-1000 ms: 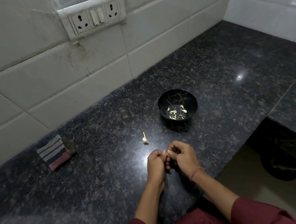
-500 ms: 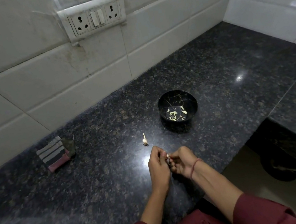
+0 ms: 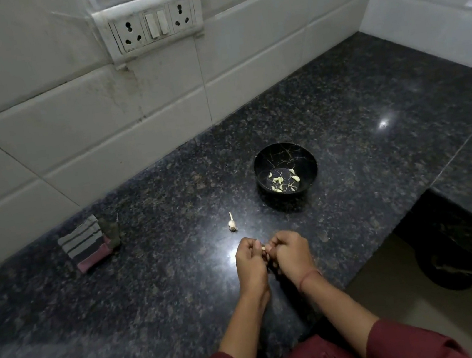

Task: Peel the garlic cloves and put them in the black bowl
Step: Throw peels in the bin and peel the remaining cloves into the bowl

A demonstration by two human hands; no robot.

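1. Near the counter's (image 3: 386, 201) six o'clock edge, left hand (image 3: 250, 264) and right hand (image 3: 291, 255) curl together, pinching a pale garlic clove (image 3: 263, 248), seemingly part-peeled.
2. At one o'clock from them, the black bowl (image 3: 264, 188) holds peeled cloves (image 3: 283, 180).

The garlic clove (image 3: 263, 248) (pale tip aside) hides between hands (image 3: 250, 264).

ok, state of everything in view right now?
black bowl: upright, several peeled cloves inside
held clove: pinched between both hands
left hand: curled, pinching it
right hand: curled, pinching it
garlic piece: loose on counter, untouched
cloth: folded, on counter
sockets: nothing plugged in
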